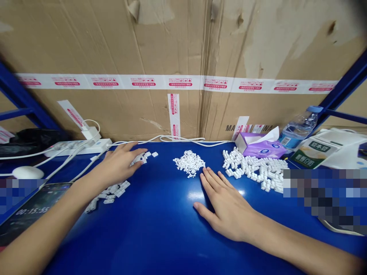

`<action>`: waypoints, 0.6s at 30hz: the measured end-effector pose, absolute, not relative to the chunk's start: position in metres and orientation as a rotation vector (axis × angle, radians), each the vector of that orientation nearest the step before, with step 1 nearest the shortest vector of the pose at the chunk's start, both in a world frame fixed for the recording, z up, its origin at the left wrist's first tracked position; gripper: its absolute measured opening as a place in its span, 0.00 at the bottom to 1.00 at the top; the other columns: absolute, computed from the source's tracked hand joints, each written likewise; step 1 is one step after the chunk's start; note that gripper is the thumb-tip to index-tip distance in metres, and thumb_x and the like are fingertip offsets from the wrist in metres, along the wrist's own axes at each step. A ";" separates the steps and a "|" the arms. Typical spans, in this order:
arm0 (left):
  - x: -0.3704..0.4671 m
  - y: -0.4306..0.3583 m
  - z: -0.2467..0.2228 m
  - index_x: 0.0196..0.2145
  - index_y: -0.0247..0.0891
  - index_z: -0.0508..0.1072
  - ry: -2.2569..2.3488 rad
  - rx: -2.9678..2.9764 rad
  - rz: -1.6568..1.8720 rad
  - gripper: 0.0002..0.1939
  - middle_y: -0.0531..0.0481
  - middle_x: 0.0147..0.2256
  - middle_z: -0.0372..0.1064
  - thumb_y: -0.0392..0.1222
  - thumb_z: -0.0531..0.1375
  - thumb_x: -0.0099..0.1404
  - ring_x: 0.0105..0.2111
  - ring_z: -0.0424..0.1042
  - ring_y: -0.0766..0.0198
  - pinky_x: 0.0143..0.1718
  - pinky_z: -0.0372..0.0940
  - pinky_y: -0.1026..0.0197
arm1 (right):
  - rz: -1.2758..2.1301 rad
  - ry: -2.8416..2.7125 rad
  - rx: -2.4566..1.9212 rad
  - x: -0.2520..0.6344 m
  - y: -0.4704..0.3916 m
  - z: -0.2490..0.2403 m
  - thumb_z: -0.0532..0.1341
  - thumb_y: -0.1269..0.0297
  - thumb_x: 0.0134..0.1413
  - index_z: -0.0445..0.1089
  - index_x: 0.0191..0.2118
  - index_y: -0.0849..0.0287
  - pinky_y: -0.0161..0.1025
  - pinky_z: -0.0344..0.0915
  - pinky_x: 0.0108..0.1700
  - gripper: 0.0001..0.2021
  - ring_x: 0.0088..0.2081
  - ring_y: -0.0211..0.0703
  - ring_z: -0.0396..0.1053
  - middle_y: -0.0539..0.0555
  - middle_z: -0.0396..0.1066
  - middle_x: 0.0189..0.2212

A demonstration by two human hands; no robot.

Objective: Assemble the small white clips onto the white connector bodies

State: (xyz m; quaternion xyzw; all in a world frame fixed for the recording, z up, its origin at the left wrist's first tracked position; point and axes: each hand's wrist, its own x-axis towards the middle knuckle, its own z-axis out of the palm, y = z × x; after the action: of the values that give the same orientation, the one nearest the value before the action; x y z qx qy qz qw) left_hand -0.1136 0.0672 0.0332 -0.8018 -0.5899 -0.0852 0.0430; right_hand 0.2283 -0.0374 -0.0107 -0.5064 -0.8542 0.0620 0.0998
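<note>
My left hand (122,162) reaches over a small group of flat white plastic pieces (145,156) at the left, fingers apart, partly covering them. More flat white pieces (114,193) lie beneath and beside my left wrist. In the middle is a heap of tiny white parts (189,163). My right hand (225,202) rests flat on the blue tabletop (155,229), fingers stretched, its fingertips at the right edge of that heap. Beyond it, to the right, spreads a larger pile of white clip-like pieces (258,170).
Behind the right pile stand a purple tissue pack (259,145), a clear bottle (299,126) and a green-and-white package (315,149). A power strip (77,147) with white cables and a phone (31,210) showing a timer are at left. Cardboard (137,114) walls the back.
</note>
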 end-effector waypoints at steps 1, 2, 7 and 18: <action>-0.112 0.068 0.030 0.66 0.45 0.67 -1.827 -2.453 -0.207 0.31 0.39 0.70 0.52 0.57 0.49 0.71 0.69 0.50 0.32 0.61 0.51 0.26 | 0.184 -2.532 -1.502 0.228 -0.038 -0.010 0.45 0.38 0.68 0.49 0.73 0.70 0.61 0.44 0.72 0.42 0.73 0.61 0.39 0.68 0.42 0.72; -0.110 0.069 0.026 0.69 0.45 0.61 -1.843 -2.460 -0.143 0.32 0.40 0.73 0.45 0.58 0.48 0.72 0.71 0.44 0.33 0.62 0.48 0.24 | 0.186 -2.539 -1.510 0.228 -0.038 -0.010 0.45 0.38 0.68 0.48 0.73 0.71 0.62 0.44 0.72 0.43 0.73 0.61 0.39 0.69 0.41 0.72; -0.101 0.075 0.009 0.72 0.43 0.53 -1.716 -2.659 -0.083 0.33 0.41 0.73 0.44 0.58 0.43 0.76 0.72 0.43 0.44 0.67 0.41 0.31 | 0.193 -2.537 -1.523 0.226 -0.038 -0.008 0.47 0.39 0.68 0.49 0.72 0.73 0.63 0.45 0.71 0.43 0.73 0.62 0.39 0.70 0.41 0.72; -0.124 0.085 0.040 0.59 0.35 0.73 -1.644 -2.599 -0.322 0.32 0.39 0.60 0.69 0.59 0.43 0.75 0.60 0.67 0.49 0.64 0.56 0.49 | 0.210 -2.573 -1.541 0.226 -0.037 -0.005 0.46 0.39 0.68 0.47 0.73 0.72 0.62 0.43 0.72 0.43 0.73 0.63 0.37 0.69 0.39 0.72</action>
State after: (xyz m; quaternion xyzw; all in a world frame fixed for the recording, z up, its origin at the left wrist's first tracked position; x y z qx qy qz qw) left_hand -0.1236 0.0851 0.0402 -0.8402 -0.5316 -0.1041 0.0249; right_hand 0.2260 -0.0374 -0.0045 -0.5115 -0.8538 0.0697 0.0675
